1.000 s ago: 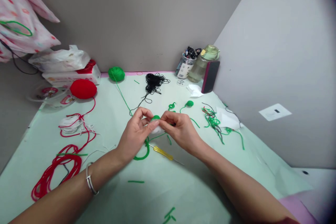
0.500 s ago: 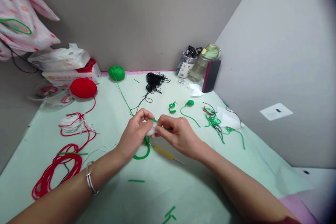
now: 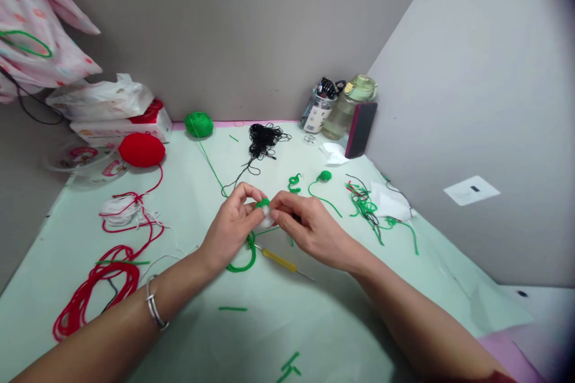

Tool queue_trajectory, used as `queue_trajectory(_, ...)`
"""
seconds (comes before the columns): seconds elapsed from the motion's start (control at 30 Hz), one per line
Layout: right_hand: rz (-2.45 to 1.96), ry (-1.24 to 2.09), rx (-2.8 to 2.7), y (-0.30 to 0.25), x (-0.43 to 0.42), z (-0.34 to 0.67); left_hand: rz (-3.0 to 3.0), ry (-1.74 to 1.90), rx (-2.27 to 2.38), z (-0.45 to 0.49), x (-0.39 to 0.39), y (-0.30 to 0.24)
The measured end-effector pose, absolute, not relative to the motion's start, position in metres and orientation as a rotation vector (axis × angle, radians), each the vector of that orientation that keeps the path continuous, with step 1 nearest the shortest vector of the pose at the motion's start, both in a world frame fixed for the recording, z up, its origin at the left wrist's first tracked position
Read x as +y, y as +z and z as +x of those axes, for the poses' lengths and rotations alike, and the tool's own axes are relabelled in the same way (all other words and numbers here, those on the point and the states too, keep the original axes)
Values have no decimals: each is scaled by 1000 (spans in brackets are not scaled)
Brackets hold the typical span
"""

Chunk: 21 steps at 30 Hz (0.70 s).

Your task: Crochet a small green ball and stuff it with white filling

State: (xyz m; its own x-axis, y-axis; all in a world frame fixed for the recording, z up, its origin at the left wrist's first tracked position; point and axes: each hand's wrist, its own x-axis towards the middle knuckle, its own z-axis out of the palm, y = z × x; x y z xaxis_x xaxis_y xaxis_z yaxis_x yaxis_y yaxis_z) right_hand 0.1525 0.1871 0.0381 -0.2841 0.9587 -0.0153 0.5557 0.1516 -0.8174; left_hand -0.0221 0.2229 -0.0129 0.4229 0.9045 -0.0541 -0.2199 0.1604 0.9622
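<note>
Left hand and right hand still pinch-grip the green crochet piece, rotated so white stuffing now sits underneath.

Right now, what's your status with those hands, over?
Left hand and right hand both pinching green-and-white crochet piece. Yellow crochet hook lying on mat beneath them.

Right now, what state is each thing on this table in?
Left hand: fingers pinching the small green and white crochet piece.
Right hand: fingers pinching the same piece.
Yellow-handled crochet hook: lying flat, untouched.
Green yarn ball: wound, one strand trailing.
Red yarn ball: wound, one strand trailing.
Black thread: loose tangle.
Dark phone: propped upright.
</note>
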Motion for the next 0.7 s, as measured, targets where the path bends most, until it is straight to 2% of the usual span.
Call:
queue_trajectory(0.2,-1404,1093,-1801,35,186,150,1187,970,759,-19,215,-13)
queue_trajectory(0.47,-1462,1049,-1692,25,193,154,1171,927,725,-21,215,-12)
queue_trajectory(0.7,-1456,900,-2051,40,186,155,1205,916,826,-22,220,-11)
